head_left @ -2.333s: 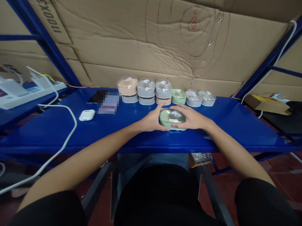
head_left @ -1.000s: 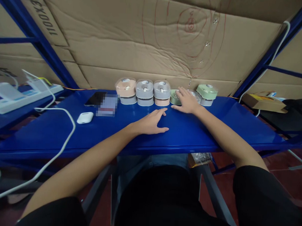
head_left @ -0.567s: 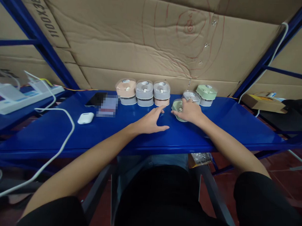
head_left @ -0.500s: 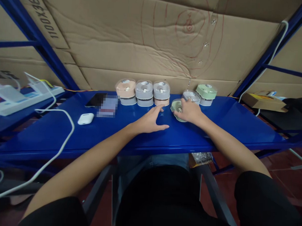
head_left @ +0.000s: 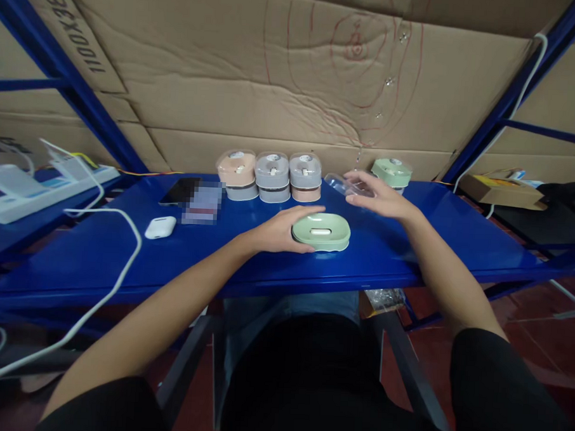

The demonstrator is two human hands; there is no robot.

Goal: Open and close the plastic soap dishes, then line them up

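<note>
My left hand (head_left: 283, 230) is closed round the left end of a light green oval soap dish (head_left: 335, 225), which rests on the blue table. A slot shows in the dish's floor. Farther back, my right hand (head_left: 383, 199) grips a clear plastic lid (head_left: 337, 183), its fingers over the lid's right part. The lid looks tilted, and I cannot tell if it touches the table. Just behind my right hand stands a green soap box (head_left: 391, 172) with a clear lid, its lower part partly hidden.
Along the back stand a peach box (head_left: 236, 173), a grey box (head_left: 272, 177) and a grey-and-pink box (head_left: 305, 178). To the left lie a white earbud case (head_left: 160, 227), a dark phone (head_left: 181, 190) and a power strip (head_left: 55, 189). A cardboard wall (head_left: 201, 104) rises behind.
The green dish has moved left and nearer, into my left hand. My right hand has let go of it and gone back to grip the clear lid, which has shifted left.
</note>
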